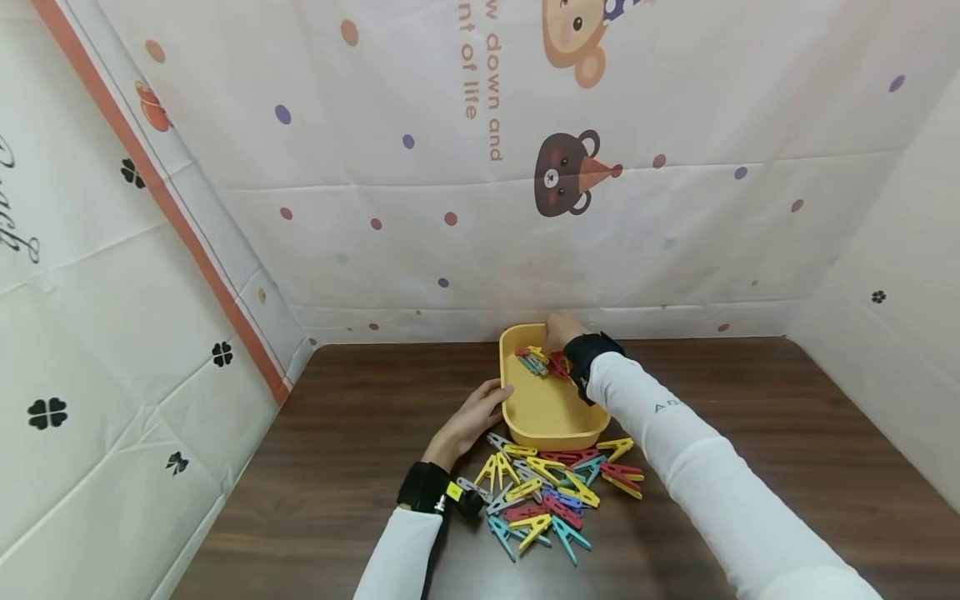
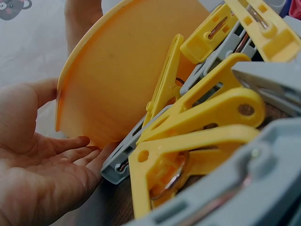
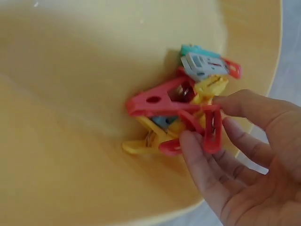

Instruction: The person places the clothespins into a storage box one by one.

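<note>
A yellow plastic basin (image 1: 551, 417) stands on the table with a small heap of clothespins (image 1: 534, 360) at its far end. My left hand (image 1: 468, 421) holds the basin's left side, its thumb at the rim and its fingers (image 2: 77, 146) against the outer wall. Inside the basin, my right hand (image 3: 254, 155) pinches a red clothespin (image 3: 212, 129) between thumb and fingers. Beneath and beside it lie another red clothespin (image 3: 155, 100), yellow ones, a grey one (image 3: 202, 65) and a teal one. The head view hides most of the right hand's fingers.
A loose pile of yellow, red, blue, teal and grey clothespins (image 1: 536, 492) lies on the brown table (image 1: 360, 500) in front of the basin, close to the left wrist. A white printed cloth (image 1: 420, 250) hangs behind the table and along its sides.
</note>
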Motion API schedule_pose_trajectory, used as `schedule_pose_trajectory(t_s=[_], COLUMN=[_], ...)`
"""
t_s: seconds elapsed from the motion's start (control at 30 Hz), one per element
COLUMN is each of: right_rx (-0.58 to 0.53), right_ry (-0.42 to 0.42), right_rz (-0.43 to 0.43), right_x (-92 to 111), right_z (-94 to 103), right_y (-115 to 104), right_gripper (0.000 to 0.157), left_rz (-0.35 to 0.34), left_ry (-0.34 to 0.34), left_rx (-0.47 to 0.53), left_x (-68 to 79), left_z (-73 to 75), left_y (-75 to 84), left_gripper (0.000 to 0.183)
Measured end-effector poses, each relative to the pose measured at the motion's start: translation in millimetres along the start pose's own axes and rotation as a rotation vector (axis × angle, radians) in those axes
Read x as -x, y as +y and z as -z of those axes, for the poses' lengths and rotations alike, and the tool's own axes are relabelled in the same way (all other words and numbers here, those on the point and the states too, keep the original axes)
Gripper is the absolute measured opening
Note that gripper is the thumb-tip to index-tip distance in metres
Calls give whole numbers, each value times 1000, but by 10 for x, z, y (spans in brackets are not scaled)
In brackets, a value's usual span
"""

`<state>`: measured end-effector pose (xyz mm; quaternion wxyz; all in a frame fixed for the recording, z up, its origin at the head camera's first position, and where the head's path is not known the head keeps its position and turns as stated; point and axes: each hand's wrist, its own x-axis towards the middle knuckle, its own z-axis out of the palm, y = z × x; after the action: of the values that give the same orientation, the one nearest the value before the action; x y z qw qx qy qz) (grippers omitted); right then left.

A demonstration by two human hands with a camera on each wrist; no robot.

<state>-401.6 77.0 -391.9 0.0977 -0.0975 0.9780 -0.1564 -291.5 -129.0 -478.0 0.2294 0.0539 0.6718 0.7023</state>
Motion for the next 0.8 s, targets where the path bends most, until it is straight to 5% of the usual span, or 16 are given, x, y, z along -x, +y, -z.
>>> schedule_pose_trajectory(t_s=[0.23,0.4,0.6,0.8], right_rx=[47,36,209,276], right_ry=[-16,-93,15,52], right_rz=[22,101,312,344], right_x=[85,254,871,1653], right_z=[45,266,634,753], right_y=[-28,-11,37,212], right_gripper=[12,15,21,17], left_rz=[5,17,23,14], left_ry=[-2,18,25,6], left_rx=[-10,-2,3,-29], left_x=[-18,-11,2,-15], left_z=[-23,-22,-27,-13], left_y=[14,-14,-49,9], left_gripper=[65,64,65,65])
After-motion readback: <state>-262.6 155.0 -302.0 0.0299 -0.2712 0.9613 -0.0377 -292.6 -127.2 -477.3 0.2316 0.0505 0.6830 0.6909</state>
